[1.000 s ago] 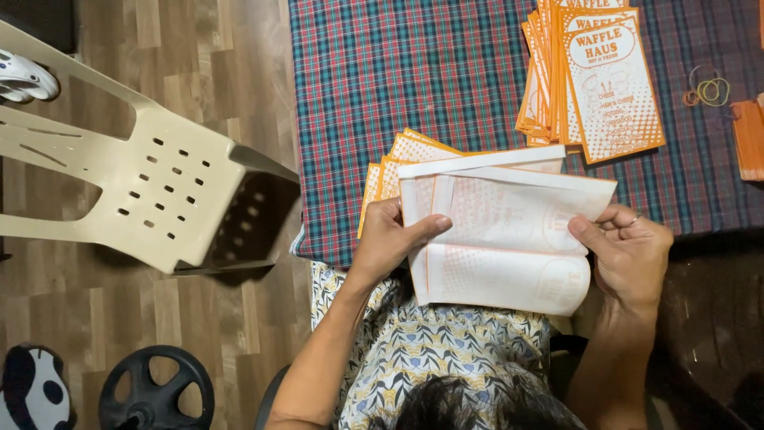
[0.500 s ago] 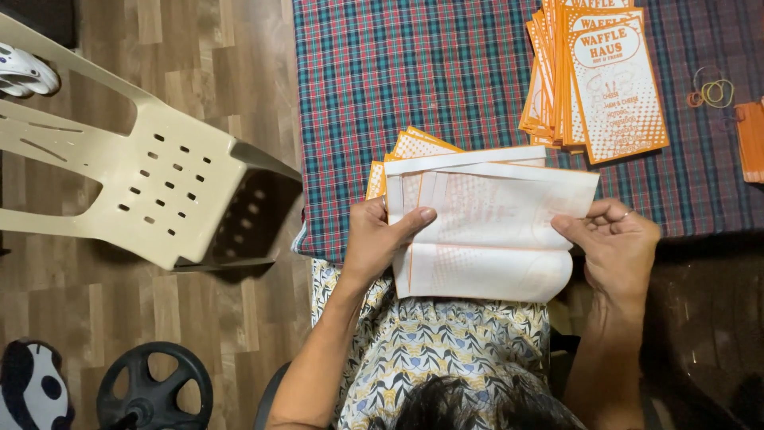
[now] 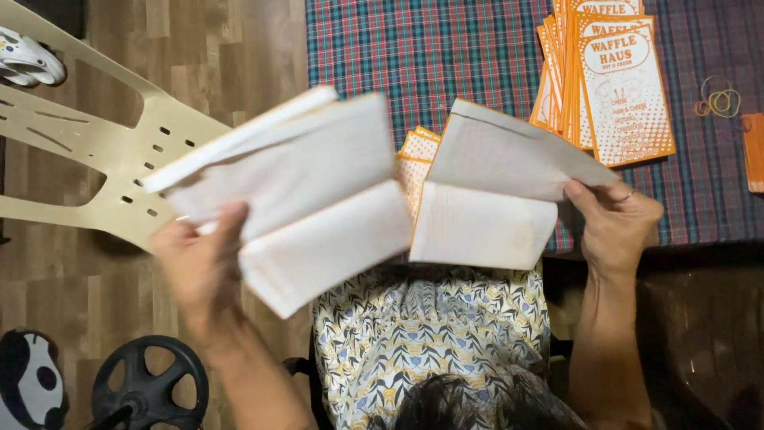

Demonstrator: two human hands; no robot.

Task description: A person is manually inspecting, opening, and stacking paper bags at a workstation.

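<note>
Wooden plank floor, a table under a red, green and blue plaid cloth (image 3: 446, 64), and two stacks of folded paper in the air.

From my remote seat I see the left hand (image 3: 199, 267) raised over the floor, blurred, its fingers clamped round a thick stack of folded white paper bags (image 3: 302, 199), thumb on top. The right hand (image 3: 617, 223) pinches the right edge of a second folded white stack with an orange border (image 3: 489, 191), held at the table's near edge above a lap in yellow and blue patterned fabric (image 3: 430, 326). The two stacks are just apart. Further orange-and-white printed paper bags (image 3: 621, 80) lie fanned on the cloth, rubber bands (image 3: 720, 99) beside them. A beige plastic chair (image 3: 103, 159) lies tipped at left.
</note>
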